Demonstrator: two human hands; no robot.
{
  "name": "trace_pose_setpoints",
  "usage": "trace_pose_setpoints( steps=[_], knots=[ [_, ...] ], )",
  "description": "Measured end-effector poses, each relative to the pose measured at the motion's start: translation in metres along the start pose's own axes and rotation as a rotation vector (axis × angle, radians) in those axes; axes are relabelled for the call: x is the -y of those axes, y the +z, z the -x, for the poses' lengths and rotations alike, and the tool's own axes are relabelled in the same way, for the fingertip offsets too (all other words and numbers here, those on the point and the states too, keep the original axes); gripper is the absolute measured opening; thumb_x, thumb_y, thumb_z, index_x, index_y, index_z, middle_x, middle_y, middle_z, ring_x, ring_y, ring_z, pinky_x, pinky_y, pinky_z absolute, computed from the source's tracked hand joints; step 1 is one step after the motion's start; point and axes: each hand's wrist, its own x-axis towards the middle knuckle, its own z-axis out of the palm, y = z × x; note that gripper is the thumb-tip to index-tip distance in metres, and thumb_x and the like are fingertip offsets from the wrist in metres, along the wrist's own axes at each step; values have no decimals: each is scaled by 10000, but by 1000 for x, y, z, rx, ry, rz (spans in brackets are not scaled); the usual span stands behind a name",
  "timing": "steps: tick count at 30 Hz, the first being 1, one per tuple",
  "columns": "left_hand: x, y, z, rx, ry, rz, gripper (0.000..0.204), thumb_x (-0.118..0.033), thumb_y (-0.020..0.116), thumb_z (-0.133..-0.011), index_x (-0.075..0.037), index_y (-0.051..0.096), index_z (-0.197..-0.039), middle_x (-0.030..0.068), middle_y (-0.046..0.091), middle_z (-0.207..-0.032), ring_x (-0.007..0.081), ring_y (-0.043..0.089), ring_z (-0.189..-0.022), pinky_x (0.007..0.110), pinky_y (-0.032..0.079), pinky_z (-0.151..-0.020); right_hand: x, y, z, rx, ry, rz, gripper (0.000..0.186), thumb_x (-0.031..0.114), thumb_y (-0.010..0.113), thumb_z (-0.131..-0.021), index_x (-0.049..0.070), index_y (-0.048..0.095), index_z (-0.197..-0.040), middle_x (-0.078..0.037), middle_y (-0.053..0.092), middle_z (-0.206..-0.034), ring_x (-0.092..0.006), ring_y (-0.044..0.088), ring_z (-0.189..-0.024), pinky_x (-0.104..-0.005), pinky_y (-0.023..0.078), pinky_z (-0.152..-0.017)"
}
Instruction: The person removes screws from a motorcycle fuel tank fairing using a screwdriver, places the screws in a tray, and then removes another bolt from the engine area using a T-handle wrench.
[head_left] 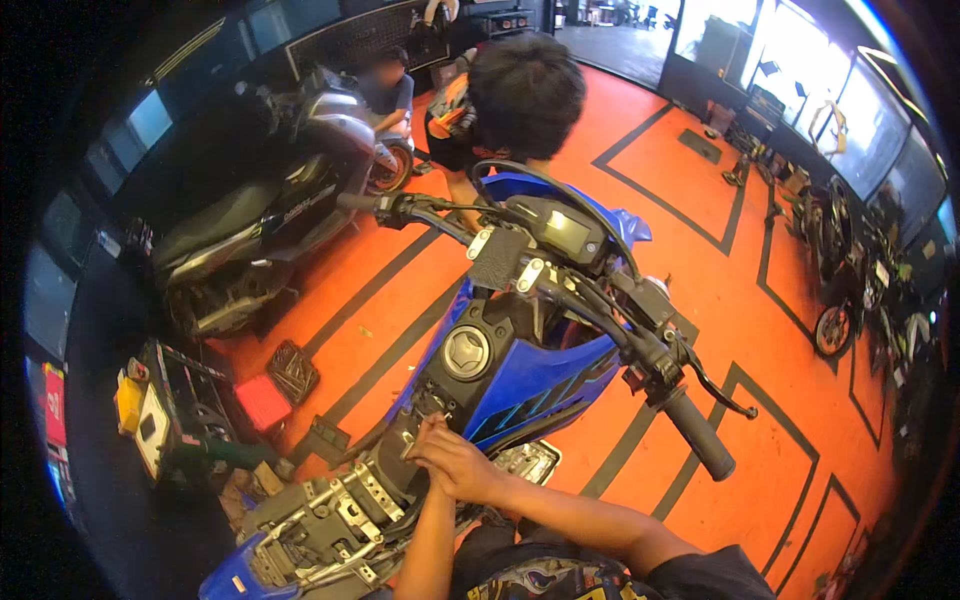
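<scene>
A blue motorcycle (545, 385) stands in front of me with its seat off and its rear frame (330, 525) bare. My right hand (472, 470) lies across my left hand (440, 484), just behind the round fuel cap (466, 353). The right fingers are bent and drawn together at the middle of the bike. Whatever they hold, if anything, is too small to make out. Most of the left hand's fingers are covered by the right. Beside the fingertips is a small light metal piece (408, 438) on the dark frame area.
Handlebars with a right grip (700, 435) spread ahead. One person (525, 95) bends at the bike's front; another (390, 95) crouches by a dark scooter (270, 215). A tool cart (190, 400), red box (263, 402) and black tray (292, 370) stand left. Motorcycles (835, 260) line the right.
</scene>
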Motion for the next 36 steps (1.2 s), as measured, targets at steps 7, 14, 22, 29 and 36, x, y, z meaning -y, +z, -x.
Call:
trace_pose_setpoints(
  steps=[7, 14, 22, 29, 36],
  knots=[
    [-54, -22, 61, 283, -179, 374, 214, -264, 465, -970, -97, 474, -837, -12, 385, -704, 84, 298, -543, 248, 244, -449, 43, -51, 72, 7, 673, -192, 158, 58, 499, -1017, -46, 598, -1083, -163, 652, -1019, -227, 664, -955, -345, 519, -828],
    [-66, -56, 62, 293, -245, 182, 320, -329, 429, -1034, -104, 491, -815, -22, 383, -670, 78, 289, -523, 254, 251, -450, 17, -47, 90, -113, 697, 40, 182, 100, 594, -1001, -12, 646, -1134, -157, 704, -999, -205, 709, -906, -330, 545, -785],
    [-66, -49, 59, 59, -206, -352, 306, -250, 512, -1051, -10, 694, -996, -68, 393, -615, 48, 323, -512, 267, 243, -463, 1, 1, 24, -121, 507, 104, 179, -24, 670, -913, -14, 663, -1092, -154, 720, -1092, -236, 728, -967, -328, 575, -822],
    [-38, -52, 58, 89, -37, -553, 322, -213, 595, -1018, 6, 690, -1235, 122, 736, -1076, 144, 647, -970, 295, 500, -883, -14, 29, 53, -153, 462, 141, 216, -81, 675, -873, -30, 650, -1082, -177, 713, -1095, -276, 714, -1010, -347, 566, -863],
    [-41, -60, 52, 130, -268, -344, 394, -261, 515, -1047, 27, 651, -1279, -26, 561, -759, 47, 443, -564, 230, 373, -516, -25, 39, 60, -200, 452, 200, 175, -90, 668, -868, -50, 645, -1036, -191, 710, -1078, -290, 717, -993, -347, 570, -848]
  ],
)
